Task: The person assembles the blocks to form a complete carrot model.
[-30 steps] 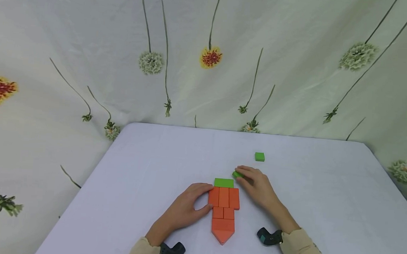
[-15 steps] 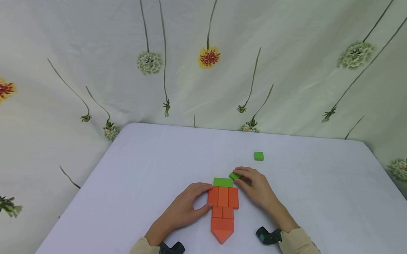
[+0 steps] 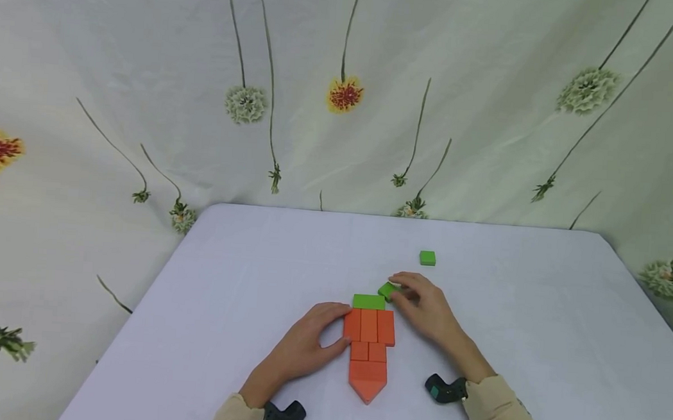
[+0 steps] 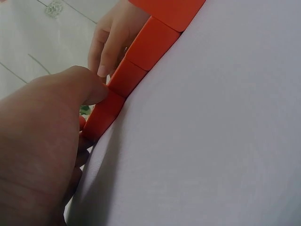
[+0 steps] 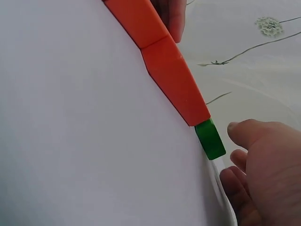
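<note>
In the head view, several orange blocks [image 3: 368, 370] lie joined in a pointed column, a long green block [image 3: 369, 302] across their far end. My left hand [image 3: 307, 342] holds the left orange block [image 3: 352, 325] of the three-block row, thumb at its near end and index finger at its far end. Beside the green block's right corner rests a small green block [image 3: 387, 291], turned askew. Around it, close by, are the parted fingers and thumb of my right hand [image 3: 425, 308]. In the right wrist view, the thumb [image 5: 247, 133] stands apart from the green piece [image 5: 210, 140] there.
Another small green block [image 3: 427, 258] lies farther back on the white table [image 3: 264, 250]. A flowered cloth [image 3: 295, 137] hangs behind the table. Black wrist devices [image 3: 285, 416] sit at both sleeves, beside the column's near tip.
The small green block has shifted slightly left and nearer the long green block. My right fingertips have lifted and spread a little from it. The left hand has stayed in place.
</note>
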Demonstrator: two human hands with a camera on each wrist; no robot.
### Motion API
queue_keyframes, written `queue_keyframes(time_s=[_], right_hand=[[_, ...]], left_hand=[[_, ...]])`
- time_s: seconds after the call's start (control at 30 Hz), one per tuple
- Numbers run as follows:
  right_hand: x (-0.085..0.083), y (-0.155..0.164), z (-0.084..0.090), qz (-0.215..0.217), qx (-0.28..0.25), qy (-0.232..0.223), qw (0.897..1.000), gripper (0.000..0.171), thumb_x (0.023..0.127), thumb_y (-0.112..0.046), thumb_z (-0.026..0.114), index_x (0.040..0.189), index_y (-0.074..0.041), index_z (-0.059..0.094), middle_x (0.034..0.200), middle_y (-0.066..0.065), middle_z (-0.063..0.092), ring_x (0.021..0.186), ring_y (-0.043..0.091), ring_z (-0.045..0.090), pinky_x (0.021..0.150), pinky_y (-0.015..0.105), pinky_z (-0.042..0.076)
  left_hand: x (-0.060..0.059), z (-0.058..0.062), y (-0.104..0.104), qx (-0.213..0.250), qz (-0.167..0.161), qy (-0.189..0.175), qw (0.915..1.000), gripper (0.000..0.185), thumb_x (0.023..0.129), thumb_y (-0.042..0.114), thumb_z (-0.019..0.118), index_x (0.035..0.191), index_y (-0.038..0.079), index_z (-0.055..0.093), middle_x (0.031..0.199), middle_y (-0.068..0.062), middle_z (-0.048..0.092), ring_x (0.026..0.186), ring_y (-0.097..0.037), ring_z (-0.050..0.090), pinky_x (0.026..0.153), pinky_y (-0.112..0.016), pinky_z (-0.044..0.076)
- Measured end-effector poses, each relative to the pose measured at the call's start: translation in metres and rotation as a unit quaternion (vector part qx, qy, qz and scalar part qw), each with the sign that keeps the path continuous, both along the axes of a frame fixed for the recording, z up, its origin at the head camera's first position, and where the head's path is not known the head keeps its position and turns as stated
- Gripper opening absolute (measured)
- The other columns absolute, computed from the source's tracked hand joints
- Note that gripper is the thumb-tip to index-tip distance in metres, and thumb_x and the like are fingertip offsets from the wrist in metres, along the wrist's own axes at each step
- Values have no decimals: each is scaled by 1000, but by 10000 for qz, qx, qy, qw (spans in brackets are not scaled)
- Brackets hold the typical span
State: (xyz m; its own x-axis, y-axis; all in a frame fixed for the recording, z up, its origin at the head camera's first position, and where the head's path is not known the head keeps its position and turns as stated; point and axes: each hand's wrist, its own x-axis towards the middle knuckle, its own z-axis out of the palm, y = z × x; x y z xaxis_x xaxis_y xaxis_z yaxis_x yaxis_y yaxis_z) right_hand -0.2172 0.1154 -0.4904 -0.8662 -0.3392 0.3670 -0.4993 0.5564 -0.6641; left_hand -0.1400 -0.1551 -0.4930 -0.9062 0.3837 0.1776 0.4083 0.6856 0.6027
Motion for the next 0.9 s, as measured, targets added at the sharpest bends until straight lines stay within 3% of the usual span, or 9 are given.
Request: queue_keyframes(time_s=[0.43, 0.63, 0.9], right_hand=[[-29, 19, -10, -1436, -411, 665, 9865, 32, 91, -2, 74, 123, 0, 70, 118, 21, 68, 95, 35, 67, 79, 48, 61], [-41, 20, -9, -1884, -415, 307, 9807, 40, 92, -7, 75, 129, 3, 64, 122, 24, 63, 95, 36, 63, 81, 46, 57], [-54, 16, -6, -2340, -133, -386, 9714, 55, 94, -20, 74, 139, 5, 54, 125, 25, 57, 102, 36, 56, 85, 47, 50]], left_hand=[[0, 1, 2, 34, -61, 67, 10000, 54, 96, 26, 75, 146, 14, 57, 147, -1, 57, 140, -19, 50, 116, -41, 46], [2, 2, 1, -5, -23, -79, 10000, 55, 96, 28, 74, 147, 15, 56, 148, 0, 56, 142, -18, 49, 117, -40, 45], [1, 3, -1, 36, -27, -6, 10000, 54, 96, 28, 74, 146, 15, 57, 148, 1, 57, 141, -18, 49, 117, -40, 45]])
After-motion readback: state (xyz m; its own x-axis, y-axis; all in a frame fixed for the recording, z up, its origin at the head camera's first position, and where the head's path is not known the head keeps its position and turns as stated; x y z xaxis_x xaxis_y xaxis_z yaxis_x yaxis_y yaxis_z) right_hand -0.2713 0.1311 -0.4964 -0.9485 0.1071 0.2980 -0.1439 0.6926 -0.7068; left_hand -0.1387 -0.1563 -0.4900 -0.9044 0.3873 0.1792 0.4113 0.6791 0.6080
